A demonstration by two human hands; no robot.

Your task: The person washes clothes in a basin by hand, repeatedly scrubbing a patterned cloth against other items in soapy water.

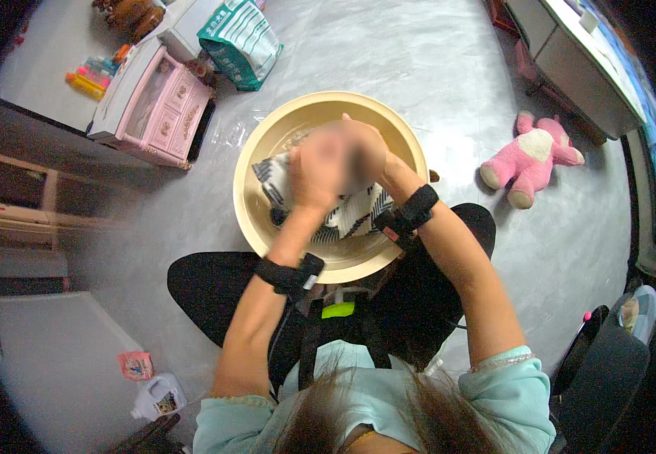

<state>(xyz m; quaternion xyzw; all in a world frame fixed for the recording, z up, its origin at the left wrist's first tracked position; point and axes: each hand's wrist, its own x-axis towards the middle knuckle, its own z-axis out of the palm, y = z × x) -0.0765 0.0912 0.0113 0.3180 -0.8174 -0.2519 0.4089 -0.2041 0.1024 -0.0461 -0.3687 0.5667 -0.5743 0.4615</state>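
Note:
A round cream-yellow plastic basin (243, 193) stands on the floor between my bent knees. In it lies a crumpled white cloth with black patterning (356, 215), and some shiny water or suds show near the far left wall. My left hand (317, 179) and my right hand (378, 148) are close together above the cloth, inside the basin's outline. A blurred patch covers most of both hands, so the fingers and anything between them are hidden. A black band circles each wrist.
A pink plush toy (532, 159) lies on the grey floor to the right. At the upper left are a pink-and-white drawer cabinet (163, 108) and a green-and-white bag (243, 45) bearing writing. A white jug (160, 394) and a pink packet (135, 365) sit at lower left.

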